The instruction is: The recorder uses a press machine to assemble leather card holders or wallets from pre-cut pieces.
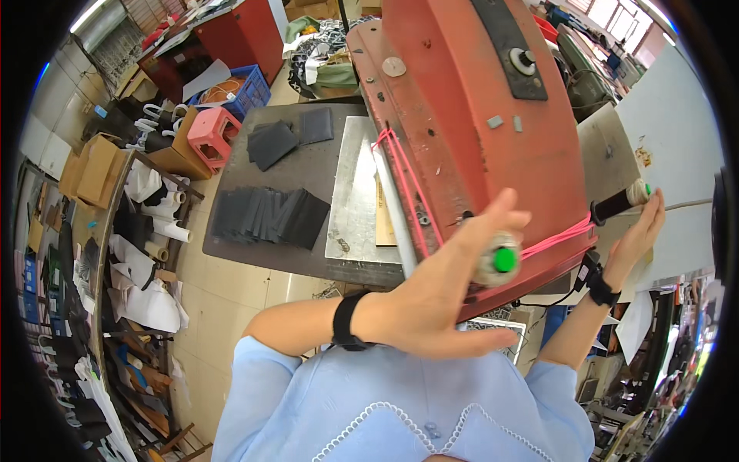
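A big red press machine (431, 100) stands before me, its head swung over the right part of the table. My left hand (423, 308) is open, fingers spread, around a handle end with a green button (504, 260); whether the palm touches it cannot be told. On the right, my right hand (635, 239) has its fingers stretched out flat beside a second handle, black with a green button (647, 189). Pink cord (558, 237) is tied round the machine. A metal plate (354, 162) lies partly under the head, with a wooden-looking piece (383, 219) on it.
Overlapping black sheets (265, 217) lie on the dark table (231, 165), with more black pieces (273, 145) behind. A pink stool (214, 135) and blue crate (250, 92) stand beyond. At left, a rack (100, 269) holds rolls and cloth. A pale panel (677, 131) rises at right.
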`<action>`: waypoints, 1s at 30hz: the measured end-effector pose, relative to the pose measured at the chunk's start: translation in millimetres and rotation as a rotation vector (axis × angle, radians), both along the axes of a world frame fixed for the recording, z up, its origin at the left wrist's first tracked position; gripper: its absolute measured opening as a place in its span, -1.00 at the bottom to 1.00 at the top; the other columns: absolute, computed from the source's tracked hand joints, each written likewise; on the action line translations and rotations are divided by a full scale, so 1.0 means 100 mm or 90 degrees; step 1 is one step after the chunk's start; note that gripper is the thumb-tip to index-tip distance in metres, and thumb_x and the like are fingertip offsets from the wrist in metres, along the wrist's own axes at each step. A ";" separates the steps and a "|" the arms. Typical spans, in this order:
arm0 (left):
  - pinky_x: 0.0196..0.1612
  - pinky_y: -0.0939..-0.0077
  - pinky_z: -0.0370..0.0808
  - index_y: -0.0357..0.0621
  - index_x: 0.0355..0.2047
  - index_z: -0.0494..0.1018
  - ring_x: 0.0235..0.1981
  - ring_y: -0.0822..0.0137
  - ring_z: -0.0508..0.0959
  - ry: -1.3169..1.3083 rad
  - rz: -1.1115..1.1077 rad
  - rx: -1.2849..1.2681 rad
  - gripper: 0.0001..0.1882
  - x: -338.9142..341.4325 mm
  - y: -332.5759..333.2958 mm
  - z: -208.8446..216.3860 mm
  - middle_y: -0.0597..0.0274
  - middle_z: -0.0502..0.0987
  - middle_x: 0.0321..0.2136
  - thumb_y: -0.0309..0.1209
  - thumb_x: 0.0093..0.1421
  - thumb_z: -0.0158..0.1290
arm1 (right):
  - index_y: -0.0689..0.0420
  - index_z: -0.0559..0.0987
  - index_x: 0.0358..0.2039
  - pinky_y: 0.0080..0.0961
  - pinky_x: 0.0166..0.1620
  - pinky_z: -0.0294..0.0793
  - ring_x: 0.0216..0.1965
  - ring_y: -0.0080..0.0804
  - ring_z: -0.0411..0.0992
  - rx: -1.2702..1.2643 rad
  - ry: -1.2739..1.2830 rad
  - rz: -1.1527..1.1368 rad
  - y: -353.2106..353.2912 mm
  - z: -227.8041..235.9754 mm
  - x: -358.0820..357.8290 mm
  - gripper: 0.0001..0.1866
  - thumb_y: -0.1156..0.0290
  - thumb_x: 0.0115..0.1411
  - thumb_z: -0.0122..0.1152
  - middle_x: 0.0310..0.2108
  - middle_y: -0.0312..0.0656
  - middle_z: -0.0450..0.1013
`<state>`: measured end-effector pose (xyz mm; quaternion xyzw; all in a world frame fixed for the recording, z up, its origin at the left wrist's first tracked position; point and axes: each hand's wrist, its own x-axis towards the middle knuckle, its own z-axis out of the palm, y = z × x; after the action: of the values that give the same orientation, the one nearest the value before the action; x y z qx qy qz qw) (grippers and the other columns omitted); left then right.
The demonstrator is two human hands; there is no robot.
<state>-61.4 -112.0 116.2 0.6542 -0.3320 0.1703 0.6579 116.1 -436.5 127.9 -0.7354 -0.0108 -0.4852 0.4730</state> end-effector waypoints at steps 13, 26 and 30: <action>-0.14 0.24 0.49 -0.22 -0.22 0.55 -0.20 0.02 0.56 0.114 0.366 0.434 -0.79 0.44 0.73 -0.82 0.05 0.59 -0.29 -0.36 0.20 0.20 | 0.31 0.42 0.10 -0.36 0.04 0.39 -0.14 -0.30 0.44 0.353 0.108 0.521 0.74 -0.24 -0.77 -0.29 -0.16 0.48 -0.36 -0.19 -0.10 0.49; -0.40 0.32 0.41 -0.28 -0.50 0.49 -0.50 0.21 0.48 0.373 0.497 0.403 -0.66 0.88 0.89 -1.24 0.12 0.50 -0.53 -0.22 0.15 0.27 | 0.30 0.24 0.31 -0.25 0.35 0.17 0.32 -0.29 0.20 0.014 0.053 0.155 0.90 -0.70 -0.47 -0.45 0.48 0.35 0.12 0.35 -0.07 0.16; -0.44 0.45 0.40 -0.28 -0.44 0.47 -0.53 0.37 0.49 0.472 0.457 0.301 -0.74 0.89 0.81 -1.12 0.14 0.54 -0.49 -0.33 0.18 0.25 | 0.14 0.36 0.25 -0.33 0.22 0.32 0.24 -0.28 0.30 -0.114 0.246 0.392 1.22 -0.95 -0.50 -0.51 0.48 0.32 0.13 0.27 -0.06 0.28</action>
<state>27.8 -30.7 4.3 0.8715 0.1353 0.0633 0.4670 66.0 -314.9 33.2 -0.8139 -0.1842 -0.1700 0.5241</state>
